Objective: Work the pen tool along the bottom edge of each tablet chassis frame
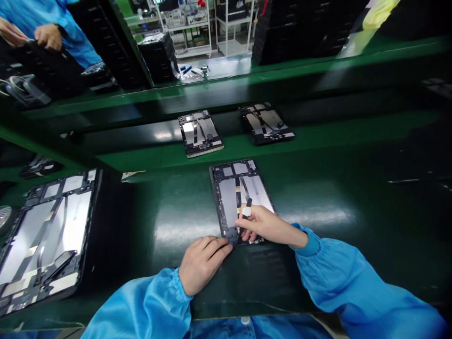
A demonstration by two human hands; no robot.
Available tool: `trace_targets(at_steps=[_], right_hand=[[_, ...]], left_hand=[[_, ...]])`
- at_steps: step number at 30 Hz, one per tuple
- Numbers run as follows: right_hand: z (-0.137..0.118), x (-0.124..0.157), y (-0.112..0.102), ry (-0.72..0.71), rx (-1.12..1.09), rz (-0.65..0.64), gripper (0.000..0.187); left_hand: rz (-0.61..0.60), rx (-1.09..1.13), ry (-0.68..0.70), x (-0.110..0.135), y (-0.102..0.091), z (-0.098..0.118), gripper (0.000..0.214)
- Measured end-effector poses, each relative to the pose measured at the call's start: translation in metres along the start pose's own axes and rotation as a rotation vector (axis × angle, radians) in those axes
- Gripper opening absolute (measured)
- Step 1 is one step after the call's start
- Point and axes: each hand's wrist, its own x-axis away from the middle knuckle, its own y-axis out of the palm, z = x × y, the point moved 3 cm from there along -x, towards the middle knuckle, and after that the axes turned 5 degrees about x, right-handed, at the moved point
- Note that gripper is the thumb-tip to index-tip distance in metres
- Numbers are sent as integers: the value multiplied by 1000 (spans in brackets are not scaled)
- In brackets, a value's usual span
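Green glossy workbench, two blue-sleeved hands on an opened tablet at centre frame.

Nearest, at lower centre, the left hand point(202, 263) lies knuckles up, fingers loosely curled, fingertips touching the bottom left corner of the tablet point(233, 197); it grips nothing. Just right of it, the right hand point(265, 226) pinches a thin dark tool point(246, 209) with a pale band, and covers the tablet's lower edge. The tablet's inside shows flat silvery plates in a dark frame. At lower left a larger open tablet point(42, 240) is cut off by the frame edge. Further up, two more tablets point(200, 133) lie on the raised belt point(318, 136). At upper left a co-worker's hands point(45, 36) are blurred.
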Motion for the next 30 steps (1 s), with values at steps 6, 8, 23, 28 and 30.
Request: trace_targets(at_steps=[6,8,23,28,30], right_hand=[[-1,1,0,-1,0,7,37],[-1,1,0,-1,4,15,34],[0,27,-18,-104,57,238,23],[2,41,-18,-196,226,271,19],[2,42,-16,-212,240,275,17]], left_hand=[[-7,-8,2,0,0,0,21],[-8,-17,5,1,0,0,21],[-123,-238,70,-5,-4,8,35],[-101,-200,55,-7,-2,6,30],[-93,-194,49,-6,-1,5,31]])
